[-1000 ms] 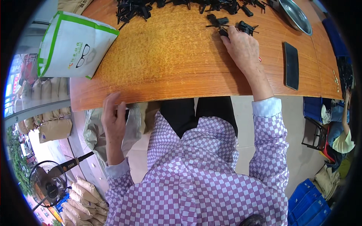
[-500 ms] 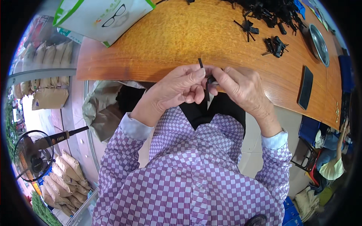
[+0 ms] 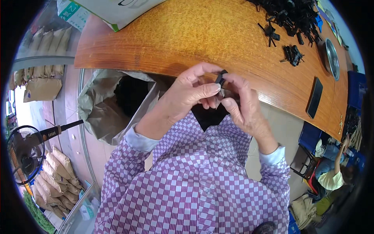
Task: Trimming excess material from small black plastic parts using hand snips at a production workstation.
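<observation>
In front of my body, at the near edge of the wooden table (image 3: 163, 43), I hold a small black plastic part (image 3: 221, 78). My left hand (image 3: 191, 91) pinches it between thumb and fingers. From the other side my right hand (image 3: 249, 109) closes in, its bent fingers against the part's right side and its thumb lower down. The fingers hide much of the part. Farther off to the right lie a big heap of similar black parts (image 3: 292, 17) and two small clusters, one a black clump (image 3: 292, 55).
A phone (image 3: 314, 97) and a metal bowl (image 3: 332, 59) rest on the table's right side. Below the table edge at left stands an open paper sack (image 3: 103, 113) with black contents. A fan (image 3: 27, 156) is at far left; a person (image 3: 331, 177) sits at far right.
The black part has turned and risen slightly to the right; its long strip no longer stands out above my left thumb. My right fingers have shifted around it. The view has swung a little.
</observation>
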Demonstrator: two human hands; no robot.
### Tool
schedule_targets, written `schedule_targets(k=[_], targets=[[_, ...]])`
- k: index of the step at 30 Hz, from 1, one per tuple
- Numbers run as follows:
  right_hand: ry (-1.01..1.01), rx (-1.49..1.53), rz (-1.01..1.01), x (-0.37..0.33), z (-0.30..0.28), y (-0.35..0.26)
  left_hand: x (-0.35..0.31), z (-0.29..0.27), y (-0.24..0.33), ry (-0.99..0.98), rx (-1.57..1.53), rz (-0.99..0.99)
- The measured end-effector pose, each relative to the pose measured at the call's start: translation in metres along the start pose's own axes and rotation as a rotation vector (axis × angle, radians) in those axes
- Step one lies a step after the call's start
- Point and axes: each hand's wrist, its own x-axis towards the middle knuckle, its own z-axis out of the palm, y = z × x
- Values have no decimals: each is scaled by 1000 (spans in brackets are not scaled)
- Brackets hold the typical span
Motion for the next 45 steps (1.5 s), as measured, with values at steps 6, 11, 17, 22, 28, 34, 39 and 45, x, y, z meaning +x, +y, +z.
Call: schedule_targets(k=[6,11,17,22,28,34,39,45], targets=[[100,470,406,1,12,-25,-6,13,7,180,308,168],[25,583,529,2,11,-24,-4,16,-1,174,411,267],[64,685,580,1,10,-21,3,25,-14,168,537,361],[94,711,552,-5,9,-14,8,34,-16,223,696,451],[101,765,569,-9,1,-10,14,41,-22,249,809,526],[133,715,533,-15,-3,-3,20,48,-22,270,1062,572],[117,649,537,-19,-2,10,25,48,-25,285,1317,622],[57,699,540,-21,-9,19,32,46,-26,205,982,505]])
